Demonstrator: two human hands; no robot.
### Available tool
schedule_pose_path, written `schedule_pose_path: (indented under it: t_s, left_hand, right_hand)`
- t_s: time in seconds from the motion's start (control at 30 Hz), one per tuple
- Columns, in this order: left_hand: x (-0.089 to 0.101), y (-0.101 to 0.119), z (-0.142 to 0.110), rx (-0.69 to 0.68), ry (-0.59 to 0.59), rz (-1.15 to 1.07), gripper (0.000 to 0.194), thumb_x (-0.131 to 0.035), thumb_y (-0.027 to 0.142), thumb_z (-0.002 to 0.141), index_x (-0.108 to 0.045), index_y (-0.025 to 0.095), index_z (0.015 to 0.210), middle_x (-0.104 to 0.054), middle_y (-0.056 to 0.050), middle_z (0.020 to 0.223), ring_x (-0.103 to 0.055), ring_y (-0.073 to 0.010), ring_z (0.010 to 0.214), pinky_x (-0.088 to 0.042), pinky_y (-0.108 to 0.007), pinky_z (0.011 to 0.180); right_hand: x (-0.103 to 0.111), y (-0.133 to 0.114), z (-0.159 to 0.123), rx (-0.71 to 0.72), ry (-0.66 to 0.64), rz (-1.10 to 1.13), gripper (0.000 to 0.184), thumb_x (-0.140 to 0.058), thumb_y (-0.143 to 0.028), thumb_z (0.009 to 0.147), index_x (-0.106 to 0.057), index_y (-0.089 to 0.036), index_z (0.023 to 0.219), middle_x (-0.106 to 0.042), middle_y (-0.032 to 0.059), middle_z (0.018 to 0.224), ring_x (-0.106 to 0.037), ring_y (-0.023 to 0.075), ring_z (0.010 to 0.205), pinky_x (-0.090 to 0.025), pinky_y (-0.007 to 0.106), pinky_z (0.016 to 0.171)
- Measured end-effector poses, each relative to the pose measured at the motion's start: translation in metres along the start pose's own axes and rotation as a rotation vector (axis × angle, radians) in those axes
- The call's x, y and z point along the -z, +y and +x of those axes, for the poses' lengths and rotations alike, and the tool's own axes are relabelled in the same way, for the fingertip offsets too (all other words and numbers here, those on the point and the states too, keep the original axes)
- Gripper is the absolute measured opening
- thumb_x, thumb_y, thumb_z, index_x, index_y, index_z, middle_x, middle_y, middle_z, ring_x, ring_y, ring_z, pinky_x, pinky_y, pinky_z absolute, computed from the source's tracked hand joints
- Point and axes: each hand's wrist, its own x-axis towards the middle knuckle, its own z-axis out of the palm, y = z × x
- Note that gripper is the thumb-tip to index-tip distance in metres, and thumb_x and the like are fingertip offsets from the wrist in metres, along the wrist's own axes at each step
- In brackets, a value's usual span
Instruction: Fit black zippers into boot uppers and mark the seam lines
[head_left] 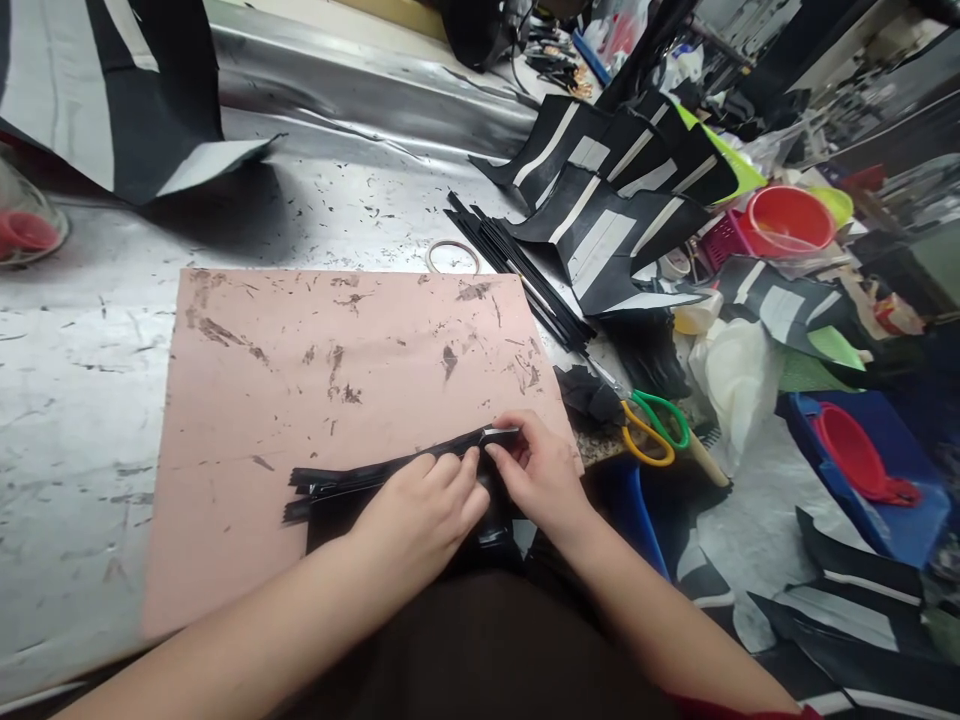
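Note:
At the near edge of the pink board [390,380] lies a long black strip [375,470] that looks like a zipper, its loose tape ends at the left. It runs along the upper edge of a black leather-like piece [341,525]. My left hand [431,500] is closed on the strip and the piece's edge, fingers curled over them. My right hand [536,470] pinches the right end of the strip between thumb and forefinger, where a small pale spot shows. Both hands nearly touch. The lower part of the black piece is hidden by my left hand and arm.
Scissors [652,425] with green and orange handles lie right of the board. Behind them are a bundle of black strips [517,265], a tape ring [452,257] and black panels with white strips [600,225]. A red bowl [791,220] stands farther right.

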Motion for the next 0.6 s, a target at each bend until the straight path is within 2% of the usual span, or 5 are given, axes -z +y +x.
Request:
schedule_pose_path:
  t_s: [0.17,0.23,0.4,0.5,0.6]
  left_hand:
    - [0.004,-0.002,0.011,0.008,0.009,0.007,0.020,-0.045,0.017,0.081,-0.059,0.017,0.095,-0.052,-0.012,0.125,-0.053,-0.0193,0.075,-0.037,-0.033,0.060]
    - [0.004,-0.003,0.014,0.029,0.009,-0.013,0.019,-0.047,0.015,0.079,-0.059,0.017,0.093,-0.050,-0.011,0.128,-0.053,-0.0201,0.077,-0.037,-0.033,0.062]
    - [0.005,-0.006,0.023,0.157,-0.020,-0.137,0.024,-0.048,0.010,0.074,-0.059,0.019,0.094,-0.058,-0.004,0.117,-0.051,-0.0219,0.088,-0.040,-0.032,0.068]
    - [0.001,-0.004,0.025,0.211,0.000,-0.171,0.028,-0.048,0.009,0.070,-0.059,0.018,0.094,-0.059,-0.005,0.114,-0.051,-0.0222,0.085,-0.041,-0.034,0.068]
    - [-0.004,-0.001,0.025,0.276,0.080,-0.269,0.028,-0.043,0.005,0.071,-0.058,0.017,0.092,-0.062,-0.006,0.104,-0.052,-0.0215,0.084,-0.042,-0.035,0.072]
  right_hand:
    - [0.002,0.001,0.002,-0.062,-0.020,0.005,0.016,-0.052,-0.020,0.074,-0.050,-0.019,0.090,-0.055,-0.0028,0.068,-0.051,0.0111,0.055,-0.044,0.024,0.056]
    - [0.003,0.002,0.004,-0.093,-0.021,0.025,0.019,-0.053,-0.020,0.072,-0.050,-0.020,0.091,-0.051,-0.0041,0.066,-0.050,0.0111,0.054,-0.044,0.023,0.056]
    - [0.001,0.006,0.004,-0.087,-0.002,0.057,0.023,-0.052,-0.018,0.072,-0.048,-0.019,0.094,-0.047,-0.0048,0.064,-0.051,0.0115,0.055,-0.044,0.024,0.056]
    - [-0.005,0.007,-0.002,0.013,0.116,-0.053,0.019,-0.051,-0.018,0.074,-0.049,-0.019,0.093,-0.052,-0.0019,0.067,-0.053,0.0137,0.059,-0.044,0.027,0.060]
    - [-0.014,0.011,-0.010,0.158,0.278,-0.149,0.009,-0.047,-0.021,0.080,-0.050,-0.019,0.089,-0.056,0.0015,0.070,-0.054,0.0152,0.062,-0.044,0.029,0.062]
